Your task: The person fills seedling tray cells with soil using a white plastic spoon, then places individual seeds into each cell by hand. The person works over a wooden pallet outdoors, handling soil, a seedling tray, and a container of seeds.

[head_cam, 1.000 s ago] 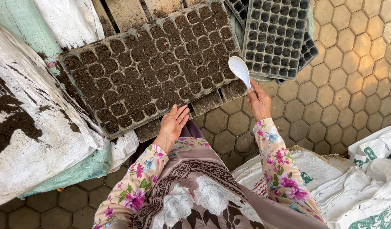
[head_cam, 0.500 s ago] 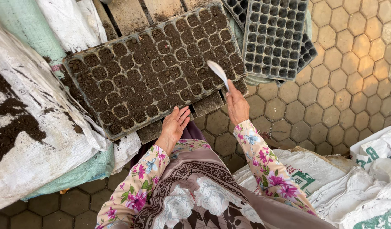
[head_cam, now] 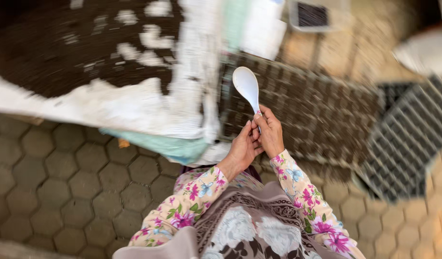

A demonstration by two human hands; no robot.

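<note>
A white plastic spoon with a rounded bowl (head_cam: 247, 86) is held upright by its handle in the right hand (head_cam: 270, 133), the fingers closed around the lower end so that the bowl stands well above the knuckles. The left hand (head_cam: 241, 149) is pressed against the right one from the side, its fingertips (head_cam: 246, 128) touching the base of the handle; whether it actually pinches the handle cannot be told from the blurred picture. Both wrists are covered by floral sleeves in pink, cream and green (head_cam: 190, 199).

Just beyond the hands, a dark plastic seedling tray filled with soil (head_cam: 322, 115) is seen, smeared by motion. Further to the right of the hands, an unfilled dark cell tray (head_cam: 406, 139) is laid beside it, slightly overlapping its edge. To the left of the hands, a white woven sack sheet (head_cam: 134, 108) is spread out, and a heap of dark soil (head_cam: 62, 48) is carried on it. A pale green sheet edge (head_cam: 158, 144) is visible under the sack, near the left hand. Below everything, a floor of hexagonal paving stones (head_cam: 53, 177) is laid.
</note>
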